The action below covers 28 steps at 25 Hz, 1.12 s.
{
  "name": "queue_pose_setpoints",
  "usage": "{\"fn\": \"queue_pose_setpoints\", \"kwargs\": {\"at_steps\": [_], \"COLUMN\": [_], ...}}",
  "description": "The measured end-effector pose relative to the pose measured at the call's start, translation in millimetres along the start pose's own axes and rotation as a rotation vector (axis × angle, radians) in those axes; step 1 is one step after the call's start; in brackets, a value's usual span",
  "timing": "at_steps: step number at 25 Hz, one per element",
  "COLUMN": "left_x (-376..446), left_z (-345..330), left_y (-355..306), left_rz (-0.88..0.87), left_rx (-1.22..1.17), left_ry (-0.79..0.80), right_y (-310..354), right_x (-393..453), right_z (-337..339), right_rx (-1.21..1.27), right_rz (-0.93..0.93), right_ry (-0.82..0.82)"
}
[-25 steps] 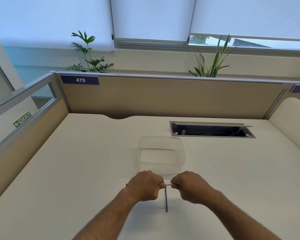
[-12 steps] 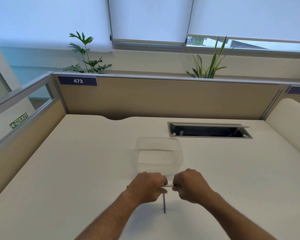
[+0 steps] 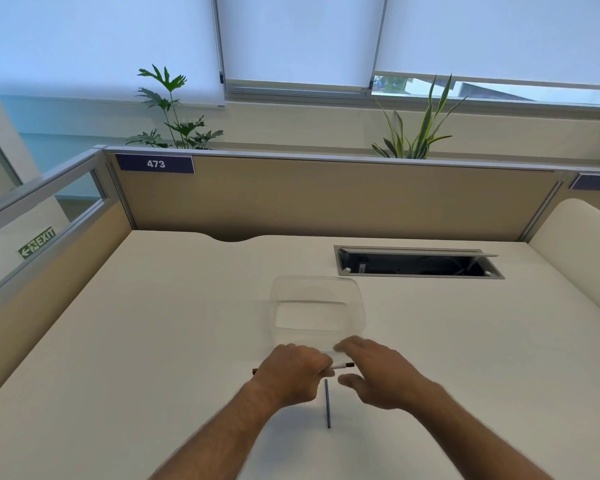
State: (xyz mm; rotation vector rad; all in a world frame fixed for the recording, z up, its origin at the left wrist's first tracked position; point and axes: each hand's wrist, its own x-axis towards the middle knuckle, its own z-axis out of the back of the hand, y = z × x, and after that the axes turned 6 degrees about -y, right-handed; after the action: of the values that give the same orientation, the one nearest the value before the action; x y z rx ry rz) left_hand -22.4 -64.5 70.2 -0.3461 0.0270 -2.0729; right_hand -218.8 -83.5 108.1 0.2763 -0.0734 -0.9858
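At cubicle 473, amid tan fabric partitions [image 3: 326, 199] and pale blinds [image 3: 291, 36], on a smooth cream tabletop [image 3: 153, 341]: clasps a slim white pen [image 3: 342, 365] in the curled left grip [image 3: 291, 370], just before a clear rounded plastic tub [image 3: 317, 306]; holds the right grip [image 3: 378, 375] open, empty, beside a thin dark-blue pen [image 3: 327, 405] lying flat.

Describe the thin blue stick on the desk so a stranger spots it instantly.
On the cream desk, a clear tub sits mid-desk, with the left hand and right hand just nearer the camera. Between them lies the thin dark-blue stick, pointing toward the person. Unlike the white pen gripped crosswise by the left hand, it lies loose.
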Motion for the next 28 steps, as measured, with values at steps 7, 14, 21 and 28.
{"fn": "queue_pose_setpoints", "kwargs": {"at_steps": [7,14,21,28], "left_x": [-2.9,0.6,-1.2,-3.1], "left_z": [-2.7,0.4,0.3,1.1], "left_y": [-2.2,-4.0,-2.4,-6.6], "left_rz": [0.028,0.039,0.034,0.031], "left_rx": [-0.019,-0.033,-0.026,-0.105], "left_ry": [0.019,0.035,0.057,-0.055], "right_y": [1.0,-3.6,-6.2,-0.5], "right_x": [2.2,-0.1,1.8,5.7], "right_z": [0.2,-1.1,6.0,-2.0], "right_rx": [-0.169,-0.005,-0.011,-0.064], "right_rz": [0.007,-0.093,0.037,0.025], "right_ry": [-0.003,-0.072,0.081,-0.061]}}
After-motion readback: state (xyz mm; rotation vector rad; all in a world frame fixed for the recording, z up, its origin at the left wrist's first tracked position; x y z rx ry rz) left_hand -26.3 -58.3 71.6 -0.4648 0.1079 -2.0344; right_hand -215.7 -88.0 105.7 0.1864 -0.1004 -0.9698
